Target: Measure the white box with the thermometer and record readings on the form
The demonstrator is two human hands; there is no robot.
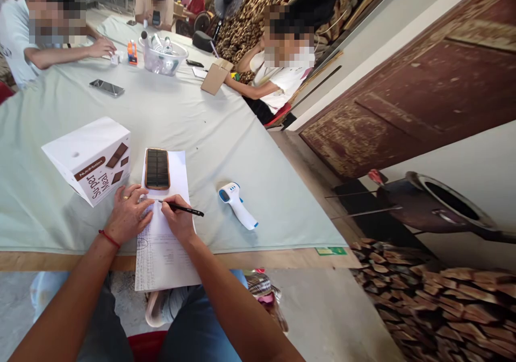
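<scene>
A sheet of paper (171, 260) covered partly in writing lies at the table's front edge, its lower end sticking out past it. My right hand (177, 219) grips a black pen (187, 209), the tip down at the paper. Flat beside it, fingers spread, my left hand (128, 214) rests on the paper's left side. A dark phone-sized device with an orange rim (157, 169) lies on the paper's top end. Just past my left hand stands a white box (92, 155) with brown print. To the right lies a white and blue infrared thermometer (237, 206).
A pale cloth covers the table (258, 190). Farther back are a phone (107, 87), a clear basket of bottles (163, 55), an orange object (132, 52) and a cardboard box (216, 76). Several people sit around the table. Stacked firewood (439, 303) lies at the lower right.
</scene>
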